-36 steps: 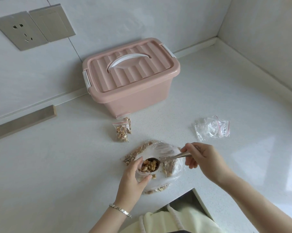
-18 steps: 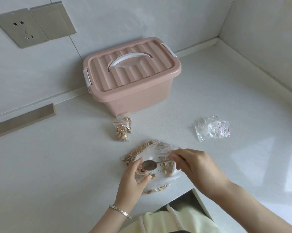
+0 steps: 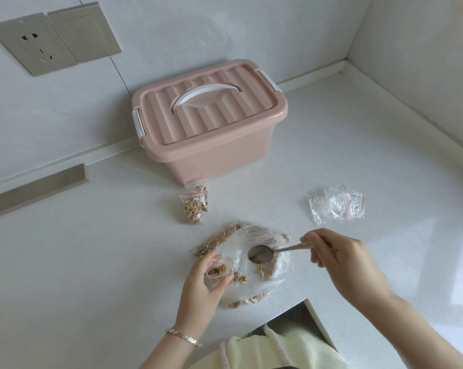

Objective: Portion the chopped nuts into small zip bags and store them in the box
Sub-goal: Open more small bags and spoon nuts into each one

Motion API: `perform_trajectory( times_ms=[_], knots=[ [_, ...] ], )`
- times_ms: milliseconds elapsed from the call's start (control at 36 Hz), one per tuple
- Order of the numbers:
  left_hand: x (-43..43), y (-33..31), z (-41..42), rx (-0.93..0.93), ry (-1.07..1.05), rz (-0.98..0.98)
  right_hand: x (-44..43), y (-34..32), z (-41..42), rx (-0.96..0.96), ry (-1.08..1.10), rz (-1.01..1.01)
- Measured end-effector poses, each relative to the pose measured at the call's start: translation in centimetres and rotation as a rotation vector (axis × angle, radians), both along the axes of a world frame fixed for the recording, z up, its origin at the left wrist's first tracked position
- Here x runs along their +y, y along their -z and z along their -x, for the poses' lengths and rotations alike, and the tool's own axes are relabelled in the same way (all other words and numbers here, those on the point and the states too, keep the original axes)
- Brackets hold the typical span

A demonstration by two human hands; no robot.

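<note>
My left hand [image 3: 202,283] grips a small clear zip bag [image 3: 217,272] with chopped nuts inside, its mouth held open. A metal spoon [image 3: 265,253] with an empty bowl is pinched by its handle in my right hand [image 3: 339,258], just right of the small bag. Both are above a large clear bag of chopped nuts [image 3: 251,262] lying on the counter. A few nut pieces [image 3: 240,278] lie loose on the large bag. The pink box [image 3: 211,123] stands behind with its lid closed. In front of it lie filled small zip bags [image 3: 195,202].
A pile of unfilled small zip bags [image 3: 337,203] lies to the right on the white counter [image 3: 91,262]. The counter's front edge has a notch [image 3: 305,304] near my body. Walls meet in the far right corner, and a wall socket [image 3: 33,43] is at upper left.
The spoon held nuts over the small bag a second ago; it tipped them in and now sits empty, moved right. The small bag holds more nuts, and a few pieces spilled beside it.
</note>
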State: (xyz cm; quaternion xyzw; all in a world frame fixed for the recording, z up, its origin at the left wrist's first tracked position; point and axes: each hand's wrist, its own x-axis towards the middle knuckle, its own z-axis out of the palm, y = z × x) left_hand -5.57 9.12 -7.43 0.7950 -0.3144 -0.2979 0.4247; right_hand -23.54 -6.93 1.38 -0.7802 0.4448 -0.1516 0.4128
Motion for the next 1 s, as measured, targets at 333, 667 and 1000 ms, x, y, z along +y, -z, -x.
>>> perform_trajectory(
  times_ms=[333,667,1000],
  knots=[
    [0.5,0.1,0.0,-0.020,-0.021,-0.016,2.3,6.6,0.1,0.009,0.169,-0.352],
    [0.4,0.6,-0.2,-0.020,-0.049,-0.027,4.1,8.7,-1.3,-0.061,0.238,-0.676],
    [0.4,0.1,-0.1,-0.026,-0.049,-0.005,2.5,8.4,0.0,-0.072,0.318,-0.760]
  ],
)
